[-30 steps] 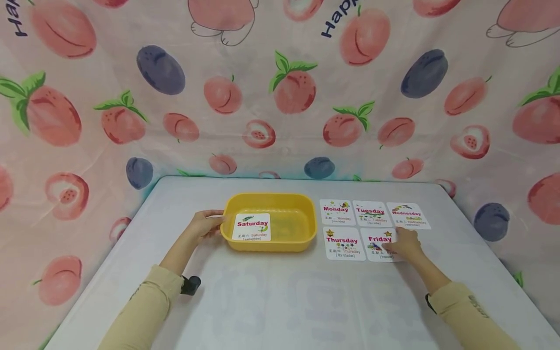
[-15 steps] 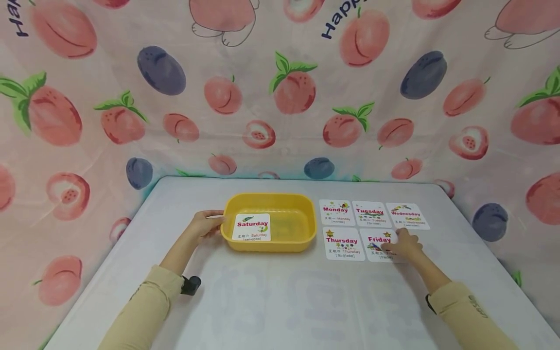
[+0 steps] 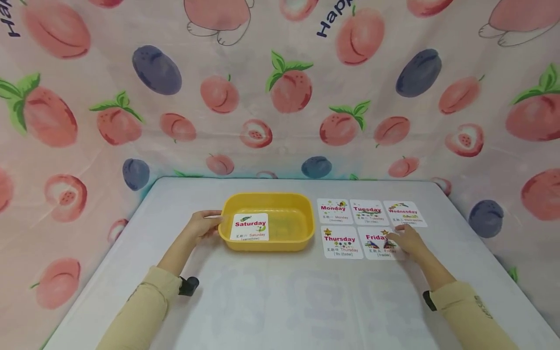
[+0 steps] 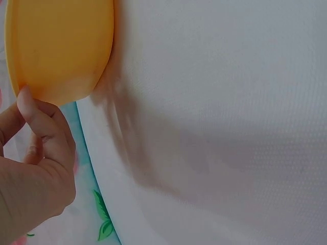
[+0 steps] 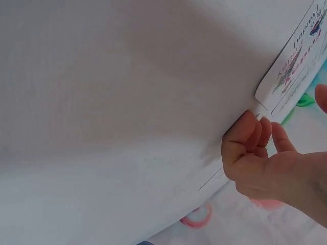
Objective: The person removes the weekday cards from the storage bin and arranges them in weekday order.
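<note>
In the head view my left hand (image 3: 202,227) pinches the left end of a yellow plastic basin (image 3: 288,246). The left wrist view shows the thumb against the basin's wall (image 4: 61,51). Inside the basin a Saturday card (image 3: 250,234) lies face up at the left. My right hand (image 3: 412,241) is at the right edge of the Friday card (image 3: 375,244), its fingers loosely bent. From the right wrist, that card (image 5: 294,66) lies flat just beyond the fingertips, with nothing seen between the fingers.
Monday (image 3: 334,217), Tuesday (image 3: 367,218) and Wednesday (image 3: 404,218) cards form a row right of the basin. A Thursday card (image 3: 340,249) sits below Monday, left of Friday. The white table (image 3: 280,301) backs onto a fruit-patterned cloth (image 3: 280,146).
My right hand has drawn slightly back off the Friday card, and more of its print shows. The left hand stays at the basin. The head view has shifted a little.
</note>
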`<action>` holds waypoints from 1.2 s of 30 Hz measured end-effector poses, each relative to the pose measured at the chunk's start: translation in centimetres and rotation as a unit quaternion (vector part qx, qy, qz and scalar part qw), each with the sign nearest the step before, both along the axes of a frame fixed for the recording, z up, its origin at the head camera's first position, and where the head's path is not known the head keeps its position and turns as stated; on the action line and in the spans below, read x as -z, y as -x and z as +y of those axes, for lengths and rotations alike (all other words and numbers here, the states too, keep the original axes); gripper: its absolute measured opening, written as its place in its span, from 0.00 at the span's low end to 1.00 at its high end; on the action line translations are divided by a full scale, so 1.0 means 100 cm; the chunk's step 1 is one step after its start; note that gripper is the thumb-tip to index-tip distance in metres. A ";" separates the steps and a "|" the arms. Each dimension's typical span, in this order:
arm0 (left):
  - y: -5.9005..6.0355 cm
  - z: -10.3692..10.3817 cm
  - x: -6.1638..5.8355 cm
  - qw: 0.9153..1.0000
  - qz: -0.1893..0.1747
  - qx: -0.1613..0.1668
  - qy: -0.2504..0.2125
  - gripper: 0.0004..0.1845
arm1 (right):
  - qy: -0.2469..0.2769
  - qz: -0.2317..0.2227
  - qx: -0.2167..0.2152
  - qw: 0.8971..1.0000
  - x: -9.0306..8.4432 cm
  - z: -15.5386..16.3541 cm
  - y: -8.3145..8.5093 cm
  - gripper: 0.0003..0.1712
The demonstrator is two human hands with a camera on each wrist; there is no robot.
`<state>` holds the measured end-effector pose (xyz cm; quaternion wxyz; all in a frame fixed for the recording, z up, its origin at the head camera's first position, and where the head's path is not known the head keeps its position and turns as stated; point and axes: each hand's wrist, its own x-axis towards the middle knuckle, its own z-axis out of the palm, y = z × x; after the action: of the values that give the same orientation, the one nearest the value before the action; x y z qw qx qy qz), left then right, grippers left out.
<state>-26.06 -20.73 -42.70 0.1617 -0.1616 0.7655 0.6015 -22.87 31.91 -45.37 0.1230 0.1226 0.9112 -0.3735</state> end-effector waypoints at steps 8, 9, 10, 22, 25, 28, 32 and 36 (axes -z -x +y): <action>-0.001 -0.001 -0.001 1.000 0.009 0.000 -0.014 0.27 | -0.013 0.008 0.004 1.000 -0.005 -0.007 0.002 0.34; -0.001 -0.001 -0.001 1.000 0.008 -0.001 -0.014 0.26 | -0.014 0.012 0.004 1.000 -0.006 -0.008 0.002 0.33; -0.001 0.000 -0.001 1.000 0.006 -0.001 -0.013 0.26 | -0.016 0.019 0.005 1.000 -0.006 -0.009 0.002 0.31; -0.002 0.002 0.003 1.000 0.001 -0.006 -0.008 0.25 | 0.034 0.094 0.024 0.995 -0.013 -0.032 0.000 0.24; -0.001 0.002 0.002 1.000 0.001 -0.008 -0.008 0.25 | 0.076 0.084 0.028 0.993 -0.018 -0.043 0.000 0.25; -0.001 0.001 0.001 1.000 0.001 -0.008 -0.010 0.25 | 0.112 0.074 0.026 0.991 -0.022 -0.055 0.001 0.24; -0.001 0.001 0.000 1.000 0.002 -0.009 -0.014 0.25 | 0.153 0.058 0.025 0.986 -0.024 -0.068 0.004 0.24; -0.002 0.001 0.000 1.000 0.000 -0.014 -0.011 0.24 | 0.213 0.051 0.010 0.976 -0.025 -0.082 0.009 0.25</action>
<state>-25.90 -20.66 -42.72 0.1554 -0.1704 0.7565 0.6119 -23.72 23.73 -42.85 0.0963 0.0838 0.8143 -0.5663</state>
